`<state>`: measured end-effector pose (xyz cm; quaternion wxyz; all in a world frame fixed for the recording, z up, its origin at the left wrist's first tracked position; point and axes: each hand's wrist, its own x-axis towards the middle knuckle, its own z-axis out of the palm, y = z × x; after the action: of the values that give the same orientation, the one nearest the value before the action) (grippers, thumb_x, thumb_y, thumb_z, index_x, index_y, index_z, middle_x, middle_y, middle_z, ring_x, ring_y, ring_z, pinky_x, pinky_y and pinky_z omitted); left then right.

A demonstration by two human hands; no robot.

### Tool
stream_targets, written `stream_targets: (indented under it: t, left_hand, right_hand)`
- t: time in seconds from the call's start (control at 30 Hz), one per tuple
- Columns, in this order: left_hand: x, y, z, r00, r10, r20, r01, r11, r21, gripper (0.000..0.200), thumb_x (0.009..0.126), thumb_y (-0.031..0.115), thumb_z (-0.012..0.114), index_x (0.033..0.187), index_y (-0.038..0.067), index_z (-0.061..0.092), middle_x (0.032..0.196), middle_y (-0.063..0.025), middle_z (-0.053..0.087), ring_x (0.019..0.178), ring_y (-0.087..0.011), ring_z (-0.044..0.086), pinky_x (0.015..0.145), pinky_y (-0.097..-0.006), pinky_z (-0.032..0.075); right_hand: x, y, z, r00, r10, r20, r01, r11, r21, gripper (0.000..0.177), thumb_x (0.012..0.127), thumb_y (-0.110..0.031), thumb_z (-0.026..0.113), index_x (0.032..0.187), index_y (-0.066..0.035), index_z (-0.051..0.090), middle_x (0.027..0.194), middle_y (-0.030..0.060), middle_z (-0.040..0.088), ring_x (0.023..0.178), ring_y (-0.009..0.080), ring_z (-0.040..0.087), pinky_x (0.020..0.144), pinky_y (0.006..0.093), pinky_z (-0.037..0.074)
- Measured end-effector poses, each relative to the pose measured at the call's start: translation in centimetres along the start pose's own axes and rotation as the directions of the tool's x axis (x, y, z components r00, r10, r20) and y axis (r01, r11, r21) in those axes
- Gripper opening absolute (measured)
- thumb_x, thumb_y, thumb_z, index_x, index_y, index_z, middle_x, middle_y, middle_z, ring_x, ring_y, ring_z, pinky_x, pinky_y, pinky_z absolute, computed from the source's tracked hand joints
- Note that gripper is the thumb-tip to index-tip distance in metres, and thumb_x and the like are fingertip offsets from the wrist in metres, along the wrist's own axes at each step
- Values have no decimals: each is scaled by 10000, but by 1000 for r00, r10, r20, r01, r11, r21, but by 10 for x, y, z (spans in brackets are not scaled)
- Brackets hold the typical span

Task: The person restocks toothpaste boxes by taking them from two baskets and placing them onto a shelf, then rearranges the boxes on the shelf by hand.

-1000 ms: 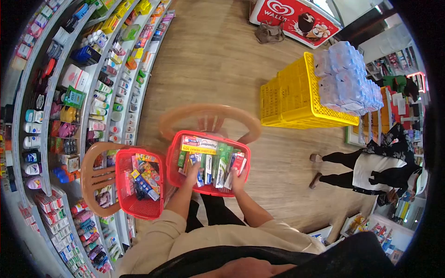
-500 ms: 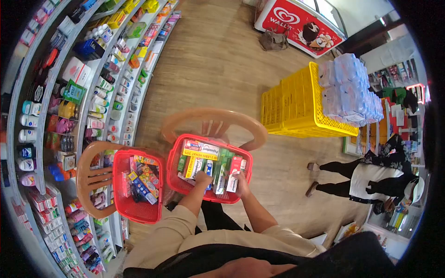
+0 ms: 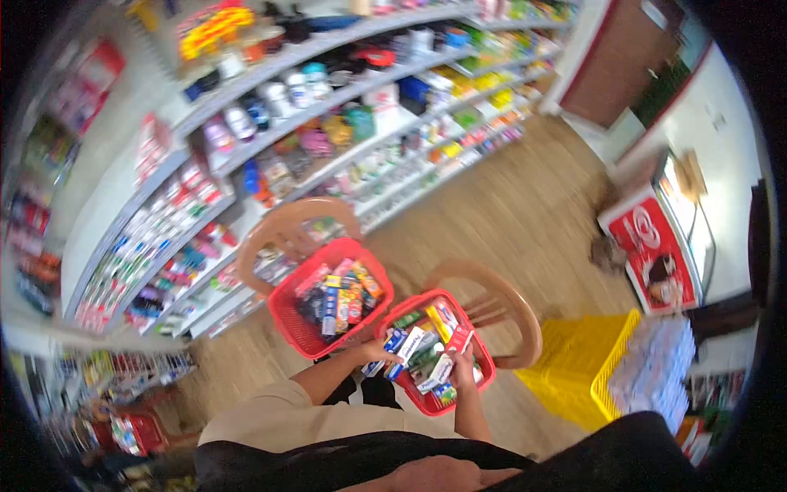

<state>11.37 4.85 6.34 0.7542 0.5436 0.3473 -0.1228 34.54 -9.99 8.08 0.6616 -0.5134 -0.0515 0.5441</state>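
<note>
My left hand (image 3: 374,355) is at the left rim of the right-hand red basket (image 3: 489,371), closed on blue-and-white toothpaste boxes (image 3: 397,371). Across the basket, my right hand (image 3: 465,367) grips a white-and-red toothpaste box (image 3: 436,374) at its upper end. More cartons lie jumbled between my hands, among them a yellow-banded pack (image 3: 443,318) near the far rim. A second red basket (image 3: 288,313) stands to the left, holding a blue-and-white box (image 3: 331,305) and orange packets (image 3: 354,297). Blur hides the exact count in each hand.
Each basket rests on a brown plastic chair, one at left (image 3: 266,234) and one at right (image 3: 525,328). Stocked shelves (image 3: 361,156) curve around the far side. Yellow crates (image 3: 574,361) with wrapped bottles (image 3: 656,361) stand at right, near a red ice-cream freezer (image 3: 652,246).
My view has swung left, bringing more shelves into sight and moving the baskets' places in the picture. My left hand has shifted to the basket's left rim with toothpaste boxes; several boxes inside are rearranged.
</note>
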Motion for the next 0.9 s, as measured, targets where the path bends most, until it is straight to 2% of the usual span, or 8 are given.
stream_targets:
  t: [0.07, 0.13, 0.2, 0.43, 0.67, 0.73, 0.8, 0.9]
  left_hand:
    - [-51, 12, -11, 930, 236, -280, -236, 971, 34, 676, 697, 207, 828, 1243, 80, 450, 893, -29, 600, 719, -122, 584, 621, -293, 479]
    - [-88, 6, -20, 913, 243, -326, -349, 880, -321, 636, 706, 155, 806, 1240, 74, 469, 814, -9, 589, 698, -115, 578, 595, -275, 461]
    - [-113, -26, -46, 951, 133, -279, -221, 924, -313, 573, 758, 164, 763, 1241, 36, 483, 931, -52, 642, 736, -120, 585, 611, -267, 459]
    - [-246, -49, -51, 864, 100, -494, -439, 632, -639, 496, 851, 225, 688, 1259, 29, 487, 1091, -113, 655, 955, -196, 645, 792, -366, 547]
    - [-339, -67, -83, 735, -58, -675, -587, 444, -677, 395, 856, 242, 688, 1166, 44, 544, 1038, -83, 656, 890, -192, 651, 756, -388, 556]
    - [-359, -85, -110, 728, -27, -685, -604, 447, -660, 402, 845, 221, 702, 1173, 53, 542, 1001, -72, 650, 877, -194, 646, 745, -386, 553]
    - [-387, -95, -144, 714, 7, -701, -617, 481, -623, 403, 829, 203, 716, 1169, 65, 548, 982, -66, 645, 871, -198, 647, 739, -385, 551]
    - [-427, -106, -184, 653, -70, -754, -563, 621, -546, 400, 822, 198, 721, 1156, 54, 556, 1001, -78, 652, 876, -200, 648, 745, -385, 549]
  right_hand:
    - [18, -5, 32, 984, 145, 103, -142, 989, -27, 442, 808, 5, 517, 1212, -110, 381, 1012, 109, 568, 784, 259, 643, 665, 387, 558]
    - [34, -1, 73, 967, 138, 217, -108, 984, -143, 374, 832, -3, 522, 1176, -112, 422, 1006, 97, 584, 804, 226, 636, 700, 368, 550]
    - [52, 10, 112, 927, 80, 368, 47, 945, -325, 412, 831, 18, 561, 1203, -110, 441, 998, 83, 605, 924, 172, 604, 745, 327, 527]
    - [39, 14, 296, 710, 524, 471, -432, 852, -296, 532, 892, -115, 622, 1359, -65, 375, 1050, 93, 628, 768, 216, 664, 638, 343, 571]
    - [-15, 49, 422, 602, 427, 675, 24, 835, -550, 606, 791, -7, 646, 1340, -31, 392, 1076, 82, 608, 946, 163, 597, 800, 313, 511]
    - [-20, 53, 457, 596, 267, 757, 449, 671, -590, 550, 718, -71, 692, 1225, -11, 488, 1000, 45, 615, 879, 141, 576, 788, 301, 482]
    - [-35, 50, 495, 725, 102, 681, 431, 705, -563, 407, 716, -96, 694, 1097, 0, 587, 944, 44, 623, 825, 113, 575, 746, 281, 486]
    - [-19, 59, 531, 663, -164, 731, 585, 722, -369, 444, 724, -67, 700, 1151, 1, 600, 966, 55, 646, 837, 125, 611, 762, 260, 496]
